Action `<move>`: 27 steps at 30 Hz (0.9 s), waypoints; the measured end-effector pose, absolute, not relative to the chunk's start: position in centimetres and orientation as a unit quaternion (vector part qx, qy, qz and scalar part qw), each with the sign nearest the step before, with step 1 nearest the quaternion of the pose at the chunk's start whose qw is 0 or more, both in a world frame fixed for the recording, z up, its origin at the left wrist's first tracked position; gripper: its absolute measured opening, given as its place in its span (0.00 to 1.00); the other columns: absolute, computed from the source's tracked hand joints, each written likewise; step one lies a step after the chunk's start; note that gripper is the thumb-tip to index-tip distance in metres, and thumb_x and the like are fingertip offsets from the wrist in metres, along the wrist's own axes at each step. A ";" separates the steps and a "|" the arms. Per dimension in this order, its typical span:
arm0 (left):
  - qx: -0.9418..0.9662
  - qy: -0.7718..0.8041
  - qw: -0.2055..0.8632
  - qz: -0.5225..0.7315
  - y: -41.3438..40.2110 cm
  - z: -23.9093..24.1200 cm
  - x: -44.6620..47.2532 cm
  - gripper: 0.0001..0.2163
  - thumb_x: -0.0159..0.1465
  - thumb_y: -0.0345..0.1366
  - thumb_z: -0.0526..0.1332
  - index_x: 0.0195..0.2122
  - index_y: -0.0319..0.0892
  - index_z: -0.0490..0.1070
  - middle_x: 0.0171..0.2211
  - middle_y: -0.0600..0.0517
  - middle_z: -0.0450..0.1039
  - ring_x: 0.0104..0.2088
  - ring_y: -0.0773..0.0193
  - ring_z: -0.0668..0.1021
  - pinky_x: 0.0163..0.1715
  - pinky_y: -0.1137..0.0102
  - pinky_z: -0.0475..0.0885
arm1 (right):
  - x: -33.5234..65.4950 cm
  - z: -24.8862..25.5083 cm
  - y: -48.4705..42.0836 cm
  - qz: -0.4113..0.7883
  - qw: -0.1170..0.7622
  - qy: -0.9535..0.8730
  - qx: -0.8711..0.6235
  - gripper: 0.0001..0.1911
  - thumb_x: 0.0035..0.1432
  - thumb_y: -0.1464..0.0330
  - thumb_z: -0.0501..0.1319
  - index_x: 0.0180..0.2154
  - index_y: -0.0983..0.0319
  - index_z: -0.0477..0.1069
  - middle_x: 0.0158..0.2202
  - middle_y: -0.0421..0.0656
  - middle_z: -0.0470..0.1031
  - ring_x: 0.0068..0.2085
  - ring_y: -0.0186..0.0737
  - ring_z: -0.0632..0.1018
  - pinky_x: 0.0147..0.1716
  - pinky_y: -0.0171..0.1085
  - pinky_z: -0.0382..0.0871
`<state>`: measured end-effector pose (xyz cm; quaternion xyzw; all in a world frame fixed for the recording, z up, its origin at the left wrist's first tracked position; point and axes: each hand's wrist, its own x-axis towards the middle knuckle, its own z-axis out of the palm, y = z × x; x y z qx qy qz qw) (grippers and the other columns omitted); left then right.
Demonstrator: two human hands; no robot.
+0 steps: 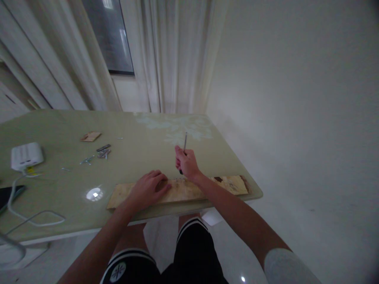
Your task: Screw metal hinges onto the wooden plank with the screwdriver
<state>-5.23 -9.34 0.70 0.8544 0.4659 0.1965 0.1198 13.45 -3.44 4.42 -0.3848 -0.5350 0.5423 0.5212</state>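
A long, pale wooden board [183,193] lies along the table's near edge, its right end rough and dark-marked. My left hand [149,187] holds the board left of its middle, fingers reaching over the far edge and thumb on top. Wrapped in my right hand [187,162] is a slim tool [185,140], its grey shaft pointing up and away and its dark lower end just above the board. I cannot make out the exact kind of tool. Several tiny metal pieces [180,180] show on the board below this hand.
On the green table [142,150], left of my hands, lie a pile of small metal hardware [103,153], loose screws or nails [87,160] and a small wood piece [90,136]. A white box [26,156] with a cable [38,224] sits farther left. A wall [296,118] borders the right side.
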 end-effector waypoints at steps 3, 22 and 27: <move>0.854 0.469 0.119 0.190 -9.4 0.7 -5.3 0.15 0.73 0.49 0.57 0.43 0.44 0.77 0.40 0.46 0.76 0.43 0.53 0.78 0.47 0.59 0.71 | 12.5 4.2 -3.3 0.562 0.488 -0.549 -0.381 0.34 0.56 0.38 0.63 0.18 0.56 0.55 0.13 0.31 0.54 0.15 0.27 0.58 0.13 0.31 0.51; 0.865 0.465 0.054 0.180 -9.9 0.7 -5.0 0.20 0.72 0.56 0.58 0.42 0.43 0.75 0.42 0.46 0.76 0.45 0.51 0.77 0.48 0.57 0.69 | 14.1 8.0 -3.6 0.499 0.435 -0.649 -0.375 0.31 0.67 0.43 0.53 0.21 0.56 0.54 0.16 0.32 0.54 0.17 0.29 0.59 0.19 0.33 0.56; 0.863 0.476 0.028 0.166 -9.9 0.7 -4.4 0.24 0.69 0.61 0.58 0.40 0.42 0.73 0.41 0.44 0.76 0.44 0.49 0.76 0.47 0.56 0.69 | 19.9 7.7 -7.3 0.270 0.355 -0.773 -0.451 0.27 0.63 0.48 0.63 0.22 0.60 0.68 0.23 0.39 0.68 0.29 0.37 0.71 0.33 0.37 0.65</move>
